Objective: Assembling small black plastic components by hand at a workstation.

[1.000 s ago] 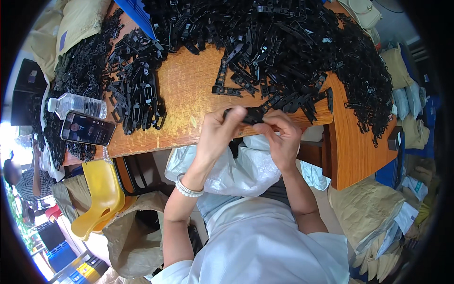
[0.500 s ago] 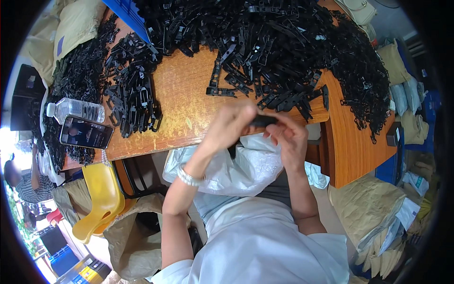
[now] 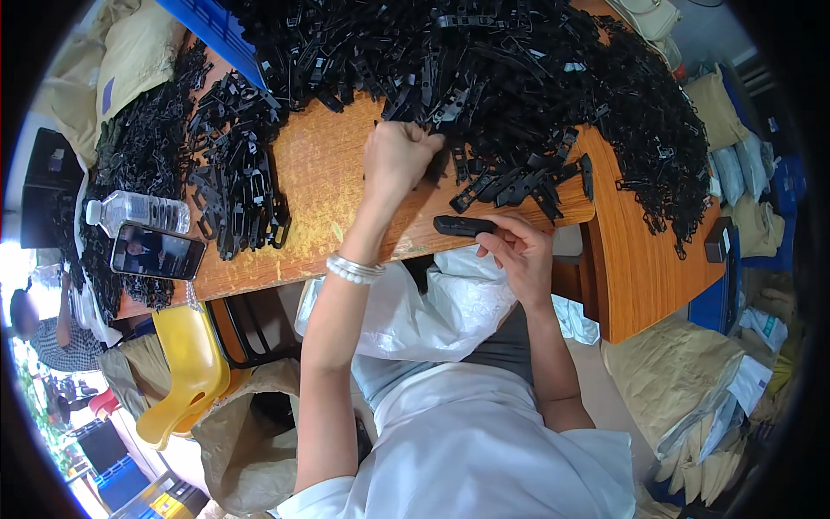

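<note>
At the near edge of a large heap of black plastic parts (image 3: 510,69), my left hand (image 3: 398,164) is closed with its fingertips down among the pieces. What it grips there is hidden by the hand. A bead bracelet (image 3: 354,269) circles that wrist. My right hand (image 3: 521,255) pinches one end of a long, narrow black plastic part (image 3: 463,227) between thumb and fingers. This part points left over the table's front edge. A white plastic bag (image 3: 432,311) lies on my lap, below both hands.
The wooden table (image 3: 320,164) carries a smaller stack of black parts (image 3: 246,190) at left, near a phone (image 3: 157,252) and a clear bottle (image 3: 143,212). A blue crate (image 3: 212,35) stands at the back left. Beside me are a yellow chair (image 3: 186,372) and paper sacks (image 3: 674,381).
My left hand has left the right hand and reached forward to the heap. My right hand keeps the long black part, which now shows in full.
</note>
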Demonstrator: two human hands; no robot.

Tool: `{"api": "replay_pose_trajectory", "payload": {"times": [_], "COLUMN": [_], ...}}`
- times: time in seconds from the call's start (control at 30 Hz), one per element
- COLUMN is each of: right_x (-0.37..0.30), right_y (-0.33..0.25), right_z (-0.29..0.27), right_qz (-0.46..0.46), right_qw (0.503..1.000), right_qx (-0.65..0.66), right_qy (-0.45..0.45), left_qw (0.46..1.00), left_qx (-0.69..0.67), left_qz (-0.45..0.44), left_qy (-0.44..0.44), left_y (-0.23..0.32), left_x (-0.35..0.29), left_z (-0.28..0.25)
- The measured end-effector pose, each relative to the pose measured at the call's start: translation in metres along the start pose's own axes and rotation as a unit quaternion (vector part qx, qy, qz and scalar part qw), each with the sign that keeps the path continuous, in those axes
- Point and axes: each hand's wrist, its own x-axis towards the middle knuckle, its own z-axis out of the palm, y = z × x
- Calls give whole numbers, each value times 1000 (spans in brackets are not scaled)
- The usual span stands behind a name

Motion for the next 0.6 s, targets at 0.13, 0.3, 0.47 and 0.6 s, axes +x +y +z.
{"api": "replay_pose_trajectory", "payload": {"times": [0.13, 0.3, 0.47, 0.6], "right_x": [2, 3, 5, 3], "right_y": [1, 2, 3, -16], "right_z": [2, 0, -2, 9], "right_qz": [9, -11, -7, -22], "right_qw": [1000, 998, 996, 995], "right_qx": [-11, -55, -48, 17], "right_qy": [-26, -38, -69, -96], "left_qw": [989, 917, 904, 937], "left_qx": [-127, -373, -383, -292], "left_qz": [-39, -101, -59, 3], "left_qy": [-68, -101, -179, -193], "left_y": [-6, -22, -30, -26], "left_x": [-13, -43, -76, -93], "left_z": [-28, -53, -63, -58]}}
